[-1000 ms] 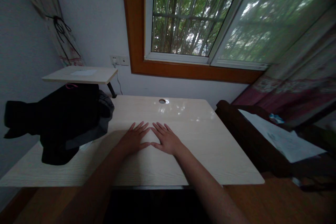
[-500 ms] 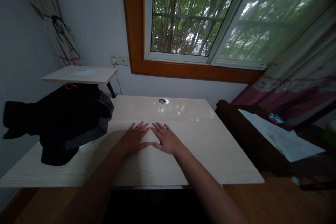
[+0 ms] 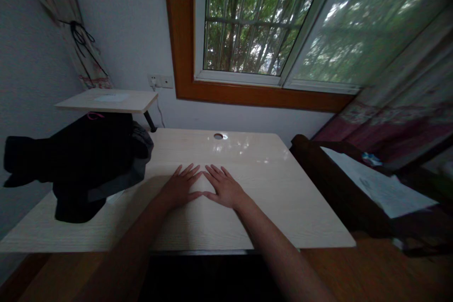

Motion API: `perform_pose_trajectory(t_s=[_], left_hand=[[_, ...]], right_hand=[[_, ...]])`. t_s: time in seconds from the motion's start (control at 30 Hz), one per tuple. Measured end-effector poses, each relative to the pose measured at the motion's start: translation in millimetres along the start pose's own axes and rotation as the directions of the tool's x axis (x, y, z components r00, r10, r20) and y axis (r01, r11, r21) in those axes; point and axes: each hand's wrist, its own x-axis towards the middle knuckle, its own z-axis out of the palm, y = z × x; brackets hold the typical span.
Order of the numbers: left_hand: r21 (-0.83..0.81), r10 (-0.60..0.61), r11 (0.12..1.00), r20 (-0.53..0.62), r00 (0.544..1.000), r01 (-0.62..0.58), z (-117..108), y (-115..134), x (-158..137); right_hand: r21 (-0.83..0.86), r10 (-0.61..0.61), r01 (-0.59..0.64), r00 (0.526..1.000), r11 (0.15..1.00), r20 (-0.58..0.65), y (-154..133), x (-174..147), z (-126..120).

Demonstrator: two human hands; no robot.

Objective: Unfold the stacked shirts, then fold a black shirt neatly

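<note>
Both palms lie flat on a pale wood-grain desk (image 3: pixel 283 207). My left hand (image 3: pixel 180 188) has its fingers spread and holds nothing. Beside it, my right hand (image 3: pixel 225 187) is spread in the same way, also without anything in it. The thumb tips and index fingertips of the two hands meet or nearly meet, framing a small patch of desktop. To the left of my left hand lies a heap of black and grey clothing (image 3: pixel 95 165), the nearest thing to it. A sheet of paper (image 3: pixel 115 197) peeks out from under the clothing.
A raised shelf (image 3: pixel 138 99) on a black post stands at the desk's back left. Behind the desk are a cable hole (image 3: pixel 218 136) near its edge, a wall socket (image 3: pixel 160 81) and a window (image 3: pixel 255 23). Dark furniture (image 3: pixel 329 184) with a pale sheet adjoins on the right.
</note>
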Motion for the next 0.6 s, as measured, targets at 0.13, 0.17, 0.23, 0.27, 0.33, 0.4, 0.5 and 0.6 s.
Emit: perform_pose_trajectory(t_s=[0.13, 0.17, 0.23, 0.27, 0.33, 0.4, 0.5, 0.6], left_hand=[[-0.001, 0.009, 1.0, -0.025, 1.0, -0.009, 2.1, -0.8, 0.0], [-0.002, 0.01, 1.0, -0.028, 1.0, -0.01, 2.6, -1.0, 0.1], [-0.005, 0.009, 1.0, -0.029, 1.0, -0.009, 3.1, -1.3, 0.2], [-0.006, 0.007, 1.0, -0.028, 1.0, -0.007, 3.2, -1.3, 0.3], [-0.008, 0.006, 1.0, -0.029, 1.0, -0.006, 3.0, -1.2, 0.3], [-0.01, 0.008, 1.0, -0.032, 0.999, -0.008, 3.0, -0.9, 0.2], [-0.012, 0.008, 1.0, -0.037, 0.999, -0.008, 3.3, -0.9, 0.2], [-0.011, 0.01, 1.0, -0.041, 0.999, -0.01, 3.7, -1.3, 0.3]], right_hand=[[0.003, -0.004, 0.004, 1.0, 1.0, -0.009, 0.5, -0.4, 1.3], [0.004, -0.005, 0.005, 1.0, 1.0, -0.012, 0.6, -0.6, 1.4], [0.005, -0.006, 0.006, 1.0, 1.0, -0.017, 0.5, -0.8, 1.3], [0.005, -0.005, 0.005, 1.0, 1.0, -0.019, 0.3, -0.9, 1.1], [0.006, -0.005, 0.005, 1.0, 1.0, -0.02, 0.0, -0.9, 0.7], [0.005, -0.006, 0.006, 1.0, 1.0, -0.019, -0.3, -0.7, 0.3], [0.004, -0.01, 0.011, 1.0, 1.0, -0.019, -0.3, -0.4, 0.3], [0.006, -0.011, 0.012, 1.0, 1.0, -0.026, 0.2, -0.5, 0.8]])
